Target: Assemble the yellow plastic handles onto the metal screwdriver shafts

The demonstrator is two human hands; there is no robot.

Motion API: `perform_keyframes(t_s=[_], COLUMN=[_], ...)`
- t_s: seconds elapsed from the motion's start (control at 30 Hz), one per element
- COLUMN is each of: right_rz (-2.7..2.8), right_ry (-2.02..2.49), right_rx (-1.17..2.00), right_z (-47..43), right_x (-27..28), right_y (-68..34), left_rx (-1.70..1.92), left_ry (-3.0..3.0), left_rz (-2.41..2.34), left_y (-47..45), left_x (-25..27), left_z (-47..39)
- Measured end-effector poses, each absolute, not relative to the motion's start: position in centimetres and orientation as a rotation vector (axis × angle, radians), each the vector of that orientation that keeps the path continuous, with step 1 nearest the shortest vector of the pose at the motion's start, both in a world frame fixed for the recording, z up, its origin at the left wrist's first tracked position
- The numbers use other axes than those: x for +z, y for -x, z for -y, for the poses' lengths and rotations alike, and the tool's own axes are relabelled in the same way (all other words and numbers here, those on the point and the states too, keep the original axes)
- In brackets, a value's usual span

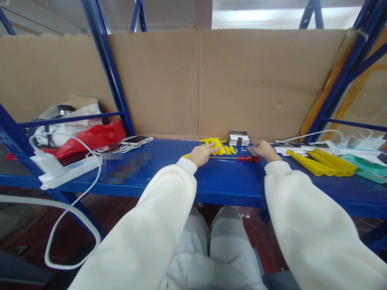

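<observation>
My left hand [202, 154] reaches over a group of yellow plastic parts [223, 146], its fingers stretched out and touching them. A yellow tip also shows at the left of that hand. My right hand [266, 150] is closed, fingertips together beside a small greyish flat piece [251, 151]; whether it grips anything is too small to tell. In front of the yellow parts lies a screwdriver with a red handle [248, 159], its shaft pointing left. Behind them stands a stack of small black-and-white boxes or cards [238, 137].
Yellow cone-shaped tubes [325, 163] and a green packet [370, 168] lie at the right of the blue bench [229, 185]. A white power strip [72, 171], looping cable, phone [137, 139] and red bag [93, 139] are at left. A cardboard panel [242, 80] closes the back.
</observation>
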State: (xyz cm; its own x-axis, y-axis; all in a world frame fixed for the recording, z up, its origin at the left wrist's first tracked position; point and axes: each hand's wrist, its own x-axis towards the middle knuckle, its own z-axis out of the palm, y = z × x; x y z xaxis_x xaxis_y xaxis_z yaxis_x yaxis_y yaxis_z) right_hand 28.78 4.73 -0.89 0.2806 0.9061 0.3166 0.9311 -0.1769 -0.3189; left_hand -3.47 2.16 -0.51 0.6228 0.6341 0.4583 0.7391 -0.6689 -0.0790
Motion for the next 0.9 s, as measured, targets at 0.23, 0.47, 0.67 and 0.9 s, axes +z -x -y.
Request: perform_keyframes(t_s=[0.23, 0.47, 0.67, 0.9], right_rz=[1.928, 1.946, 1.564, 1.039], right_ry=[1.452, 1.316, 1.408, 1.537], right_rx=[0.116, 0.469, 0.683, 0.638], right_z=[-4.9, -4.6, -3.8, -4.4], right_x=[-0.2, -1.1, 0.0, 0.1], right_y=[-24.1, -21.3, -21.0, -25.7], left_rx=[-0.325, -0.293, -0.329, -0.334], left_ry=[2.535, 2.499, 2.495, 2.498], left_rz=[0.830, 0.813, 0.811, 0.813], left_y=[2.4, 2.4, 2.5, 2.6], left_x=[-1.0, -1.1, -1.0, -1.0], left_z=[-2.4, -2.3, -2.2, -2.2])
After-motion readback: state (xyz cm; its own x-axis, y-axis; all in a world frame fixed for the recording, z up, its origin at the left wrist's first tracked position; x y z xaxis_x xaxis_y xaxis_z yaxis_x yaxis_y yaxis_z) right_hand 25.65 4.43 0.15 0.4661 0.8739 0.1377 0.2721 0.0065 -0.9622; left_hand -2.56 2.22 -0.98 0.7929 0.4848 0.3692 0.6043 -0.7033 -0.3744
